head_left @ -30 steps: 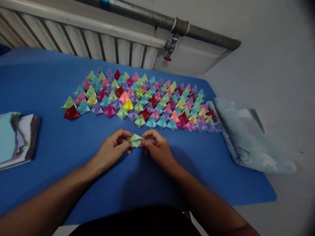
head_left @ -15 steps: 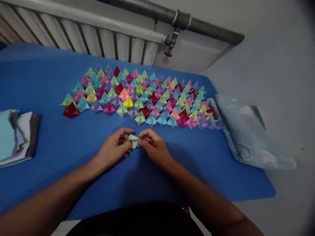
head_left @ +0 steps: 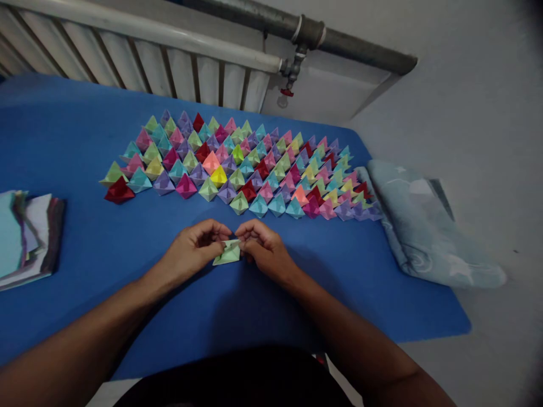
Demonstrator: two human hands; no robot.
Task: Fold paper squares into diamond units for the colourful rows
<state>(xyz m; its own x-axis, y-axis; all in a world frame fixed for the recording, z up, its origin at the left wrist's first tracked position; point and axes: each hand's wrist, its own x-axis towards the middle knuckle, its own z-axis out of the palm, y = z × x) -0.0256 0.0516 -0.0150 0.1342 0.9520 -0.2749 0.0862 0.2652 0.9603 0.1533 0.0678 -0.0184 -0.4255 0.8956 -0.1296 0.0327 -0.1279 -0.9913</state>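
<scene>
near the middle of the frame, the left hand point(head_left: 197, 246) has its thumb and fingers clamped on the left side of a pale green folded paper point(head_left: 229, 253). the right hand point(head_left: 265, 249) pinches its right corner between thumb and fingers. just above them, rows of colourful paper boats point(head_left: 218, 176) spread over the blue tabletop point(head_left: 169, 333). at the left edge lies a stack of paper point(head_left: 40, 226); at the right, a folded grey-green cloth point(head_left: 424, 226). a white radiator point(head_left: 182, 73) fills the upper left.

Paper stack point(head_left: 40, 240) at left of counter point(head_left: 169, 316); folded paper boats point(head_left: 237, 167) centrally behind; folded blanket point(head_left: 436, 226) at right.
</scene>
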